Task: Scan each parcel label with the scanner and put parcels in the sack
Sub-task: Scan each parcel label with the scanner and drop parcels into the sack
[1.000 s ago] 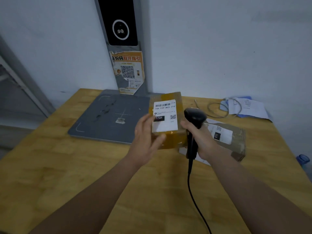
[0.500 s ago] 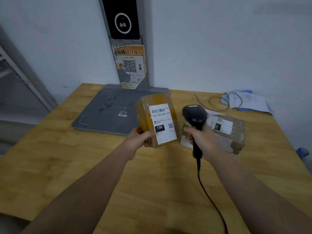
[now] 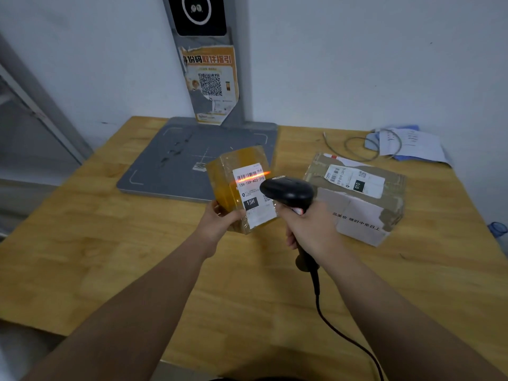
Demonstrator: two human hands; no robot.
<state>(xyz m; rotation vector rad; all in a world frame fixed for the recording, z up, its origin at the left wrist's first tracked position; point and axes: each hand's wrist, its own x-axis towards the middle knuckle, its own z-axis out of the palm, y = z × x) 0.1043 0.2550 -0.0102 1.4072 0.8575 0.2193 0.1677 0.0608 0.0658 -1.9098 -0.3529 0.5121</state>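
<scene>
My left hand [image 3: 220,220] grips the lower left corner of a small yellow-taped parcel [image 3: 228,180], held upright above the wooden table [image 3: 110,257]. Its white label [image 3: 254,196] reads 15H and faces me. My right hand [image 3: 308,229] grips the handle of a black corded scanner [image 3: 288,192] just right of the parcel. An orange-red scan line falls across the label's barcode. A larger brown and white parcel [image 3: 357,199] with a 010 label lies on the table to the right. No sack is in view.
A grey scan pad [image 3: 170,166] with an upright post and a QR poster [image 3: 210,83] stands at the back against the wall. Papers [image 3: 409,144] and a thin looped wire [image 3: 365,148] lie at the back right. The scanner's cable [image 3: 338,334] trails toward me.
My left hand turned the small parcel and slid its grip to the lower corner. The scanner moved closer to the label, and a scan line now lights the barcode.
</scene>
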